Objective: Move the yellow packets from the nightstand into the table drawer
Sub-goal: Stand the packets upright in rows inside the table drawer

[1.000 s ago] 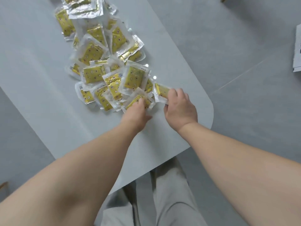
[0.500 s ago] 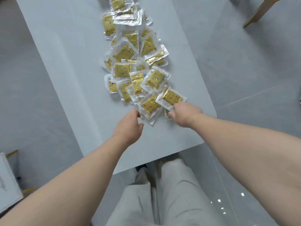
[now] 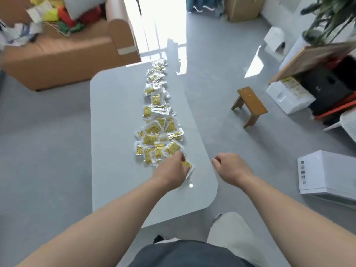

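Bright daylight comes from the far end and makes white glare on the floor (image 3: 173, 53). The sofa (image 3: 57, 54) looks blurry, and things at the edges bend.

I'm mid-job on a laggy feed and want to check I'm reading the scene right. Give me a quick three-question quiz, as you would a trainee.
1. True or false: the yellow packets lie in a long strip along the grey table.
2. What is the left hand on? A) the nearest packet B) a bare table corner C) a drawer handle
3. Name the small brown thing on the floor to the right of the table.
Key: 1 true; 2 A; 3 a wooden stool.
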The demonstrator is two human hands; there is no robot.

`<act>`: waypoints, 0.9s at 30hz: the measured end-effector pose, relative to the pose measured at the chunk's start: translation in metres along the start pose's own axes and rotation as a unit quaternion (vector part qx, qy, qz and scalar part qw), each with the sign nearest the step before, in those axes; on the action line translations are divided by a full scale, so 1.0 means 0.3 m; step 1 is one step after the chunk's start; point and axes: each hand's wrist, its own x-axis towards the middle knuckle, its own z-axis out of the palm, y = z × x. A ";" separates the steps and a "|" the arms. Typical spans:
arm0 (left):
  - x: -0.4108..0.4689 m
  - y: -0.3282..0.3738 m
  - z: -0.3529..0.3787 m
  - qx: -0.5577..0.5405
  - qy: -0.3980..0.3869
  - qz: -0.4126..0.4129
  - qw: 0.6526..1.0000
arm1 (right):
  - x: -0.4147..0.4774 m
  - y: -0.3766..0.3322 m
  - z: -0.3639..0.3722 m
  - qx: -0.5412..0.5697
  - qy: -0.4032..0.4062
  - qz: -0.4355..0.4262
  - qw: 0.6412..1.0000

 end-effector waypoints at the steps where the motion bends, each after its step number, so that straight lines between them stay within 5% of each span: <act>1: -0.007 0.041 -0.013 0.006 0.007 0.003 1.000 | 0.000 0.014 -0.042 0.001 0.009 -0.011 1.000; 9: 0.112 0.386 0.009 -0.078 0.116 -0.052 0.989 | 0.145 0.234 -0.409 0.015 0.052 -0.134 0.990; 16: 0.175 0.684 0.078 -0.182 0.186 -0.144 0.955 | 0.247 0.455 -0.727 -0.019 0.008 -0.216 0.976; 27: 0.507 0.722 -0.012 -0.237 0.216 -0.227 0.920 | 0.684 0.377 -0.896 -0.092 -0.061 -0.292 0.950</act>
